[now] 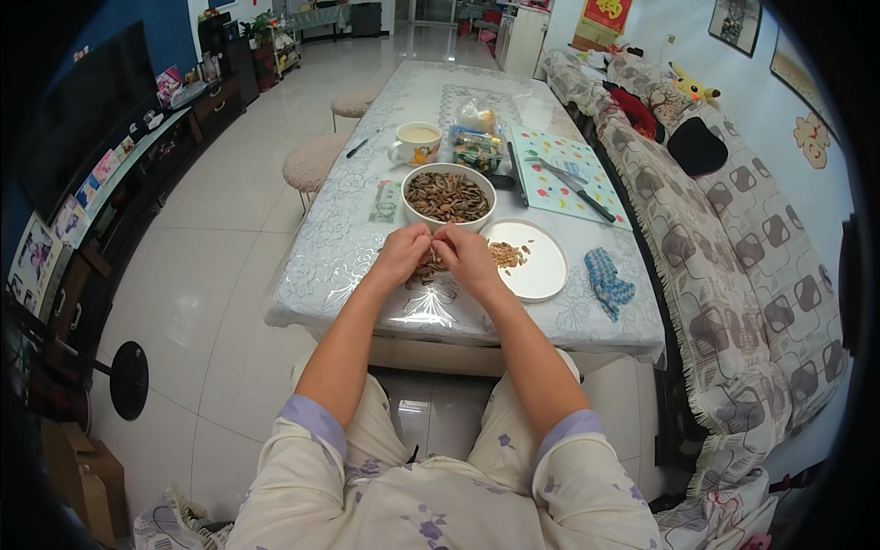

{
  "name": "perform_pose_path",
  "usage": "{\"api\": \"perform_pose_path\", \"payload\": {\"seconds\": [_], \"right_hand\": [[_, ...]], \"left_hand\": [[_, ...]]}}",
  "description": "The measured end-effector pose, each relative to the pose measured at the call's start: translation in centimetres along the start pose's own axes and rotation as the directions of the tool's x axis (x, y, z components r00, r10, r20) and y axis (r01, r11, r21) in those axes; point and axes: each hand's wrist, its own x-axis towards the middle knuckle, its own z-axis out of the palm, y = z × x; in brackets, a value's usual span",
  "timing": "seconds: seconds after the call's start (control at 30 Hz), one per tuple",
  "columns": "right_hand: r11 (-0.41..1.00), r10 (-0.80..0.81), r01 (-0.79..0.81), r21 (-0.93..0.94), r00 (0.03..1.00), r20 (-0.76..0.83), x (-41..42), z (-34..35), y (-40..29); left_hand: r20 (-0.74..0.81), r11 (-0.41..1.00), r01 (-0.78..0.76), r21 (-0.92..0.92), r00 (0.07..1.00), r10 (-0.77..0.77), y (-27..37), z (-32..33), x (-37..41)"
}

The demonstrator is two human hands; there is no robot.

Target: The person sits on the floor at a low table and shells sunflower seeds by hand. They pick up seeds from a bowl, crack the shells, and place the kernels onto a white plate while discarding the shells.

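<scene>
My left hand [404, 251] and my right hand [465, 256] meet at the fingertips just in front of a white bowl [485, 217]. They pinch what looks like a single seed, mostly hidden by the fingers. Brown unshelled seeds [447, 196], apparently sunflower seeds, fill the bowl. Below my hands, a small pile of empty shells [427, 269] lies on the tablecloth, partly covered by my right hand. To the right of that hand is a round white plate [540, 275] with pale shelled kernels [509, 254] gathered on its left side.
Behind the bowl stand a mug [416, 146] of pale drink and a plastic food box [476, 150]. A knife [583, 194] and fork rest on a patterned board [570, 175]. A green banknote [385, 203] lies left of the bowl, a blue knitted piece [608, 282] right of the plate.
</scene>
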Motion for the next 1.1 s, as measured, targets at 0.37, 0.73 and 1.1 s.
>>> {"api": "perform_pose_path", "payload": {"seconds": [0.37,0.73,1.1], "right_hand": [[0.948,0.208,-0.159,0.274,0.965,-0.159,1.0,-0.2,2.2],[0.913,0.324,-0.316,0.26,0.946,0.011,0.3,-2.4,0.1],[0.783,0.223,-0.301,-0.545,0.953,-0.206,-0.2,-7.0,2.7]], "left_hand": [[-0.073,0.946,-0.141,0.293,0.983,0.169,0.9,0.4,-0.5],[-0.261,0.819,-0.178,0.545,0.893,0.367,0.9,0.2,-0.6],[-0.244,0.823,-0.174,0.54,0.904,0.351,1.7,0.7,-1.1]]}}
